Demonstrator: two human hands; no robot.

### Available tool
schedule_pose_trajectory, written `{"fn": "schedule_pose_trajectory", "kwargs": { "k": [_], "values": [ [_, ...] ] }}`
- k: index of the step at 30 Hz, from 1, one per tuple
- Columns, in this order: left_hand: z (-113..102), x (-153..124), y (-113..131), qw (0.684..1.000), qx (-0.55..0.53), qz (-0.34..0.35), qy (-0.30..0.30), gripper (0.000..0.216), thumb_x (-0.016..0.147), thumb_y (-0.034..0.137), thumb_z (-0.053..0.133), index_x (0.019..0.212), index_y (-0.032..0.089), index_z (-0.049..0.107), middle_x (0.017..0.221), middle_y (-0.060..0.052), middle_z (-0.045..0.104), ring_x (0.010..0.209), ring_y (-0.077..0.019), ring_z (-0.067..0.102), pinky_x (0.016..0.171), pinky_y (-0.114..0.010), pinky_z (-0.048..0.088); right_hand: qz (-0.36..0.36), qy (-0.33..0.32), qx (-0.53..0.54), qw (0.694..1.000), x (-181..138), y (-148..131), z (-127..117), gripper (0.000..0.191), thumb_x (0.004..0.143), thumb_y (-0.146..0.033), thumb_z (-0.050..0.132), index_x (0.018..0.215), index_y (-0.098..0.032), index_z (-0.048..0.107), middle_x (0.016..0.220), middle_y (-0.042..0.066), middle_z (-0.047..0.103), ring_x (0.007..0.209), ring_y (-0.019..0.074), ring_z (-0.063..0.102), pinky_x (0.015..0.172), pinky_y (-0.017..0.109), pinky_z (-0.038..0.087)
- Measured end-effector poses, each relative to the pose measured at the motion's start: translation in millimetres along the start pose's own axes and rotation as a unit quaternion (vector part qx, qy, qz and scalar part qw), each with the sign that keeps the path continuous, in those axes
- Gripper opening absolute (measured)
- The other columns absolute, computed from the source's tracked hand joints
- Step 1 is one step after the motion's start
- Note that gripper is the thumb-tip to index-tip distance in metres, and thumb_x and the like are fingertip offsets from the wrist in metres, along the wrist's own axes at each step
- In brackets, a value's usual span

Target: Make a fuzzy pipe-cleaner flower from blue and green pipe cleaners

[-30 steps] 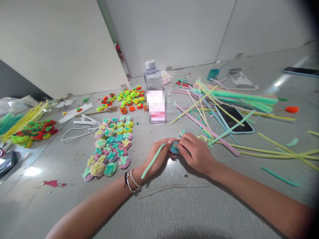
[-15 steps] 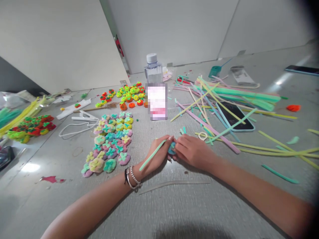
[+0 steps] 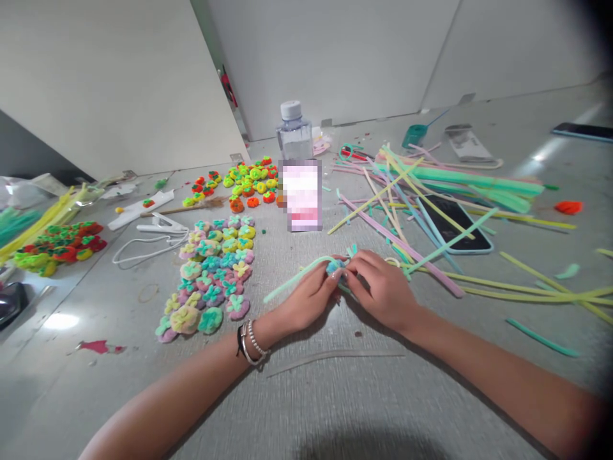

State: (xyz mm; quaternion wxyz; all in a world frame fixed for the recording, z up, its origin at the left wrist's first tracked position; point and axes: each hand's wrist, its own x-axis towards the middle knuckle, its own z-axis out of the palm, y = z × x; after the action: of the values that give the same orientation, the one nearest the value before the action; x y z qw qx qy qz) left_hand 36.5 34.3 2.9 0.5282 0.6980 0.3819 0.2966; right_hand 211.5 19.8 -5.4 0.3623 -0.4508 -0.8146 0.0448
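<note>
My left hand (image 3: pixel 309 297) and my right hand (image 3: pixel 380 287) meet at the middle of the grey table (image 3: pixel 335 409), fingertips pinched together on a small blue fuzzy coil (image 3: pixel 334 266). A mint-green pipe cleaner (image 3: pixel 292 281) runs from the coil out to the left, over my left fingers. Beaded bracelets ring my left wrist. Both hands are closed around this piece, just above the tabletop.
Finished pastel fuzzy flowers (image 3: pixel 211 275) lie left of my hands; bright yellow and orange ones (image 3: pixel 244 182) lie behind. Loose pipe cleaners (image 3: pixel 431 211) cover a phone (image 3: pixel 457 223) at right. A water bottle (image 3: pixel 293 134), blurred card (image 3: pixel 301 195) and white cable (image 3: pixel 143 246) stand behind.
The green pipe cleaner's free end swung from pointing down toward my left wrist to lying out leftward. Both hands shifted slightly away from me with the coil.
</note>
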Motion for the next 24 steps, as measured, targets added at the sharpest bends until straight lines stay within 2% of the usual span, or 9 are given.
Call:
{"fn": "schedule_pose_trajectory", "kwargs": {
  "k": [9, 16, 24],
  "values": [
    [2.3, -0.9, -2.8, 0.998, 0.04, -0.002, 0.05, 0.036, 0.099, 0.043, 0.032, 0.083, 0.018, 0.053, 0.069, 0.001, 0.05, 0.064, -0.0132, 0.047, 0.063, -0.027, 0.04, -0.005, -0.048, 0.068, 0.997, 1.7, -1.6, -1.2, 0.016, 0.094, -0.02, 0.045, 0.079, -0.019, 0.051, 0.079, 0.003, 0.053, 0.074, 0.0166, 0.051, 0.067, 0.029, 0.04],
    [4.3, 0.6, -1.5, 0.994, 0.074, 0.002, 0.077, 0.037, 0.099, 0.039, 0.032, 0.077, 0.018, 0.052, 0.067, 0.0, 0.051, 0.064, -0.0136, 0.047, 0.063, -0.028, 0.037, -0.006, -0.071, 0.081, 0.994, 3.2, 0.5, 1.2, 0.017, 0.094, -0.021, 0.044, 0.078, -0.019, 0.048, 0.079, 0.001, 0.049, 0.071, 0.0147, 0.048, 0.065, 0.027, 0.037],
    [5.3, 2.2, -5.9, 0.996, 0.034, -0.032, 0.076, 0.043, 0.098, 0.048, 0.031, 0.069, 0.019, 0.045, 0.06, 0.004, 0.045, 0.057, -0.0115, 0.044, 0.058, -0.027, 0.035, 0.027, -0.08, 0.035, 0.996, 5.2, -3.5, -1.2, 0.02, 0.092, -0.019, 0.045, 0.072, -0.019, 0.047, 0.069, -0.001, 0.046, 0.063, 0.0144, 0.044, 0.059, 0.027, 0.032]
  ]
}}
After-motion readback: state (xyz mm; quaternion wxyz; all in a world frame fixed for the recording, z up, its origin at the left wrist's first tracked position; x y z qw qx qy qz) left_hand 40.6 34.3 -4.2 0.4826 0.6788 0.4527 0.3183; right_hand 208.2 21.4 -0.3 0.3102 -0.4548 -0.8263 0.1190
